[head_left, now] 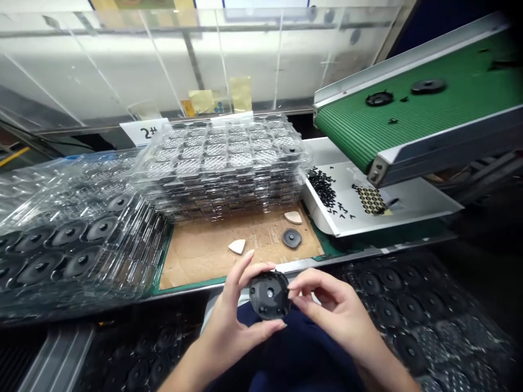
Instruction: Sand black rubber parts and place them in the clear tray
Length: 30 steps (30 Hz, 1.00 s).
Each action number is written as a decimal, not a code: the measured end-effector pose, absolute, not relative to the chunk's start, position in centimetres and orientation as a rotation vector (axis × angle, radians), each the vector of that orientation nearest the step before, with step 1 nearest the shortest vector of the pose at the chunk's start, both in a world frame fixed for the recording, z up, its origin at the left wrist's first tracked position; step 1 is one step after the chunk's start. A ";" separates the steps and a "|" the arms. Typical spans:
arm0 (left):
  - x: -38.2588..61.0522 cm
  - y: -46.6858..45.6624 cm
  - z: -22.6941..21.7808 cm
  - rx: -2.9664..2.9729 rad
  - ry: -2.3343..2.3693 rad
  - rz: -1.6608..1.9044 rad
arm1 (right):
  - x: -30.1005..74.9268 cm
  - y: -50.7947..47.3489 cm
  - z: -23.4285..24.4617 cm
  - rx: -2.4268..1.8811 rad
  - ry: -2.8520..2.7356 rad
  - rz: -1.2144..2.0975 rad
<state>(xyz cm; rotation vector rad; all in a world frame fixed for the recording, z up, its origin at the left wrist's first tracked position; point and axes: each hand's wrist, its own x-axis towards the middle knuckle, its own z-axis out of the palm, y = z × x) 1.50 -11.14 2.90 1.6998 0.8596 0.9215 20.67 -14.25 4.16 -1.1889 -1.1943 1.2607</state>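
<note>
Black plastic makes up the round disc (269,298) held up above the person's lap, just in front of the near edge of the desk (359,245). The left hand (235,318) grips it by the rim, fingers along the top and left and the thumb below, with the face with the central hole and small pegs turned toward the camera. At the disc's right edge, the right hand (335,307) brings thumb and forefinger together — whether they pinch a small piece, I cannot tell.

Beyond the hands lies a brown cardboard sheet (200,253), bearing two cream wedge-shaped pieces, one near the left fingertips (237,246) and one farther back (293,218), plus a dark grey rounded cover (291,238). Behind these stands a stack of clear plastic trays (220,155), a white "2#" card (143,132) at its back left corner. More clear trays at the left hold dark rounded covers (69,234).

To the right, a white bin (425,201) contains a heap of tiny black parts (321,188) and a yellowish sheet of black rings (371,200). Above it slopes a green conveyor belt (347,120) — two black round parts, (379,98) and (427,86), rest there.
</note>
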 end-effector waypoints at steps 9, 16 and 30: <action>2.9 -12.7 2.9 2.125 0.860 1.130 | 21.2 -16.5 4.5 -1.335 -1.360 0.987; 3.4 -13.0 3.7 2.247 0.839 1.187 | 21.2 -17.0 4.5 -1.320 -1.352 0.984; 3.8 -11.4 3.4 2.286 0.824 1.190 | 21.4 -15.3 3.6 -1.347 -1.175 1.152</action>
